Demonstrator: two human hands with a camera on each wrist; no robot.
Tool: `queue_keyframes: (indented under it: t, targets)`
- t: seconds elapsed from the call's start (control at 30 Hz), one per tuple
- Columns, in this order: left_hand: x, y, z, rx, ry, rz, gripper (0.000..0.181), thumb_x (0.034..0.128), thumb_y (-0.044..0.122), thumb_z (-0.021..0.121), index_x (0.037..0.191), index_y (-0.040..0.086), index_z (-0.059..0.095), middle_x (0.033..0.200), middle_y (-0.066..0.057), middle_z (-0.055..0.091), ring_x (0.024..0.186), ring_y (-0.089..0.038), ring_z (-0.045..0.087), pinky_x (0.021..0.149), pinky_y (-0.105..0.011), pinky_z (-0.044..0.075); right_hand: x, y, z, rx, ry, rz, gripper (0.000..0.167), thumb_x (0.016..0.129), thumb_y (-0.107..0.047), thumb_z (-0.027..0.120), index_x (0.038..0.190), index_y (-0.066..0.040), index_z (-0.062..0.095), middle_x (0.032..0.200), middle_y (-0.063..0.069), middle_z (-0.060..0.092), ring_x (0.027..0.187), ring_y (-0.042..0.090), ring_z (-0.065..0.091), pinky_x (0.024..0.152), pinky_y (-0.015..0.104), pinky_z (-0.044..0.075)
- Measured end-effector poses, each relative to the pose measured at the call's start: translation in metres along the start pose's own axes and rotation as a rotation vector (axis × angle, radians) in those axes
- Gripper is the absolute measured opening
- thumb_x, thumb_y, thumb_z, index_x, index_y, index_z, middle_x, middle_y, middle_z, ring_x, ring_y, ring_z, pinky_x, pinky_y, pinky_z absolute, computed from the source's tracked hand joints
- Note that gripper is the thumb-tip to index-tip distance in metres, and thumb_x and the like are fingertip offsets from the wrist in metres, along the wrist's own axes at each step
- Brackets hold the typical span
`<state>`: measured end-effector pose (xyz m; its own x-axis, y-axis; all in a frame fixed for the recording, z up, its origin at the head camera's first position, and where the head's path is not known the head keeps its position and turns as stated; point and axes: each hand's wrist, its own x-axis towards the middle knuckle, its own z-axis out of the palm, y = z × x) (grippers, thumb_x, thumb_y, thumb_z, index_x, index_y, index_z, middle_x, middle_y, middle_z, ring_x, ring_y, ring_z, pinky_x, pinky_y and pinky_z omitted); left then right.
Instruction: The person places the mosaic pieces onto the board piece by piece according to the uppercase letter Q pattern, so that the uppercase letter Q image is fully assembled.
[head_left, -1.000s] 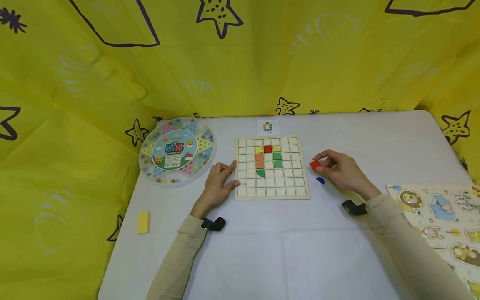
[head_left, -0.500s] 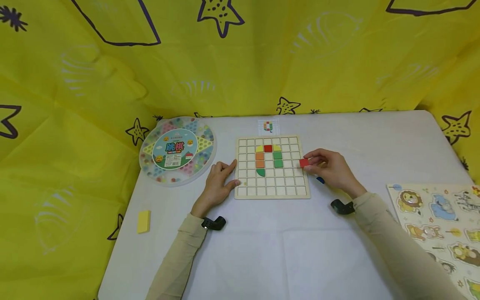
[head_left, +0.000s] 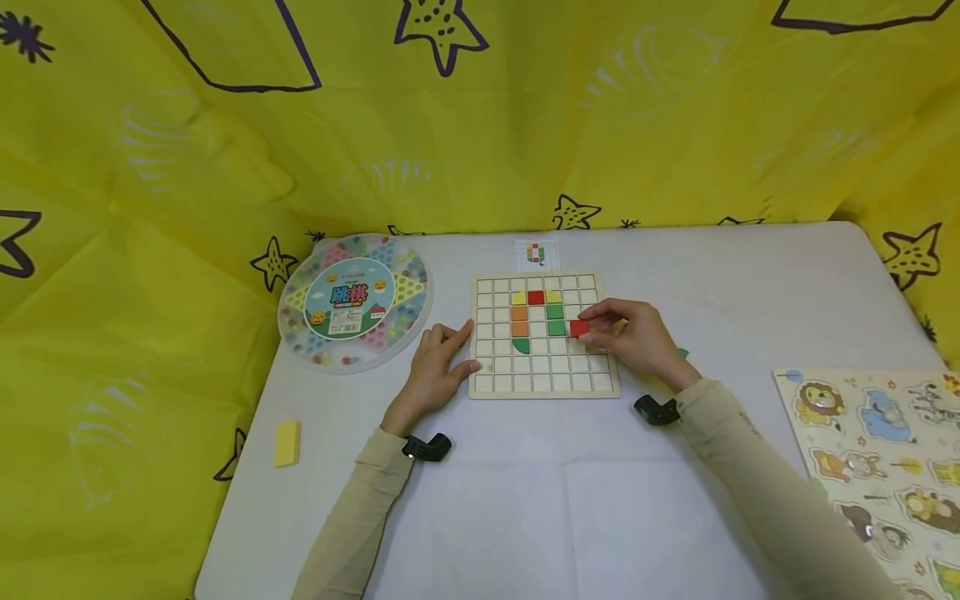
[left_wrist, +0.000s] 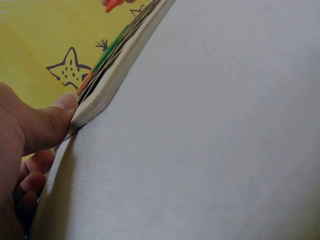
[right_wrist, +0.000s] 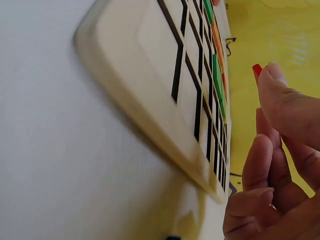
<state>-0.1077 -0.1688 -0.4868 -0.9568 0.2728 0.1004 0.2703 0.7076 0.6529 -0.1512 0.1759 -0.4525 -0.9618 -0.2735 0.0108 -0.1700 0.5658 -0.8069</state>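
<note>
A wooden grid board lies on the table, with coloured tiles set in a ring: a red square, yellow quarter-rounds, two orange squares, two green squares and a green quarter-round. My left hand rests at the board's left edge, thumb on its rim. Thumb and fingertips of my right hand pinch a red square tile over the right part of the grid, just right of the lower green square. In the right wrist view only a sliver of that tile shows.
A pattern card lies behind the board. At left are a round Chinese checkers box and a yellow block. An animal puzzle board lies at right. A green piece peeks out beside my right wrist.
My right hand has carried the red tile leftward from beside the board to above its grid. The blue half-round on the table is now hidden. My left hand stays put.
</note>
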Motion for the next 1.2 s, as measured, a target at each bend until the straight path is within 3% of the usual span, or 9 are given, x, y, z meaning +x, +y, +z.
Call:
queue_keyframes:
  t: [0.27, 0.43, 0.67, 1.2]
  targets:
    - [-0.001, -0.001, -0.001, -0.004, 0.000, 0.001, 0.072, 0.0955, 0.020, 0.078, 0.159, 0.004, 0.047, 0.116, -0.016, 0.052, 0.097, -0.027, 0.040, 0.084, -0.036, 0.032, 0.005, -0.013, 0.013, 0.023, -0.046, 0.018, 0.029, 0.088, -0.014, 0.089, 0.115, -0.007, 0.079, 0.094, 0.012, 0.067, 0.090, 0.026, 0.055, 0.079, 0.029, 0.041]
    - [-0.001, -0.002, 0.000, -0.003, -0.006, -0.004, 0.073, 0.0958, 0.021, 0.078, 0.160, 0.005, 0.046, 0.117, -0.015, 0.052, 0.098, -0.027, 0.040, 0.084, -0.036, 0.032, 0.008, -0.016, 0.021, 0.010, -0.051, -0.009, 0.030, 0.085, -0.013, 0.091, 0.112, -0.006, 0.080, 0.102, 0.013, 0.072, 0.087, 0.025, 0.056, 0.079, 0.032, 0.042]
    - [-0.001, -0.002, 0.000, -0.011, -0.009, -0.002, 0.072, 0.0959, 0.020, 0.078, 0.159, 0.004, 0.047, 0.117, -0.017, 0.052, 0.098, -0.028, 0.040, 0.086, -0.038, 0.033, 0.010, -0.020, 0.032, -0.006, -0.060, -0.052, 0.029, 0.082, -0.013, 0.093, 0.108, -0.007, 0.082, 0.095, 0.011, 0.073, 0.077, 0.022, 0.058, 0.073, 0.032, 0.045]
    - [0.000, -0.003, 0.001, 0.011, 0.007, 0.013, 0.071, 0.0954, 0.020, 0.078, 0.158, 0.002, 0.048, 0.115, -0.016, 0.052, 0.097, -0.026, 0.040, 0.085, -0.037, 0.033, 0.011, -0.031, 0.046, -0.113, -0.074, 0.037, 0.026, 0.081, -0.019, 0.093, 0.105, -0.011, 0.085, 0.095, 0.007, 0.070, 0.084, 0.025, 0.055, 0.074, 0.036, 0.041]
